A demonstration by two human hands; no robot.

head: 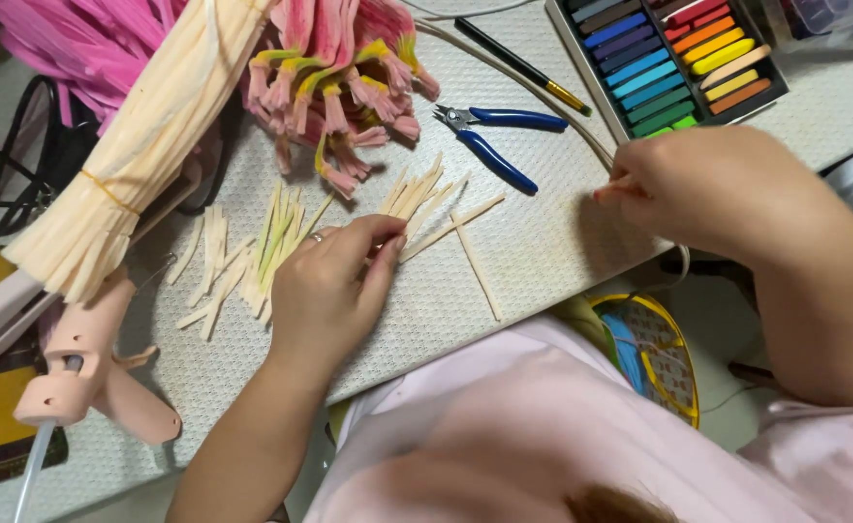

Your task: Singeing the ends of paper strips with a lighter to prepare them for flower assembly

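Head view: a person in a pink top works at a pale textured table (542, 242), seen from above.
Left hand (334, 281): centre of the frame, palm down; the thumb and fingers are closed in a pinch on one cream paper strip from the loose strips (426, 199) fanned out just above it.
Right hand (683, 189): right of centre, fingers curled shut around a thin stick (612, 187), whose pale tip shows at the knuckles.
Strips: a second scatter of cream and green strips (252, 252) lies left of the left hand, flat on the table.
Box (557, 24): upper right corner, open; it holds chalk sticks (673, 53) in neat rows, blues and greens on the left, reds, orange and yellow on the right.
Pliers (494, 136): blue handles, lying above the strips, near the box.
Pen (523, 66): black with a gold end, between pliers and box.
Paper flowers (339, 68): pink and yellow, top centre.
Cream bundle (145, 145): tied with a band, slanting across the upper left.
Glue gun (92, 373): pink, lower left, on the table edge.
Basket (654, 353): yellow rim, below the table at lower right; contents unclear.
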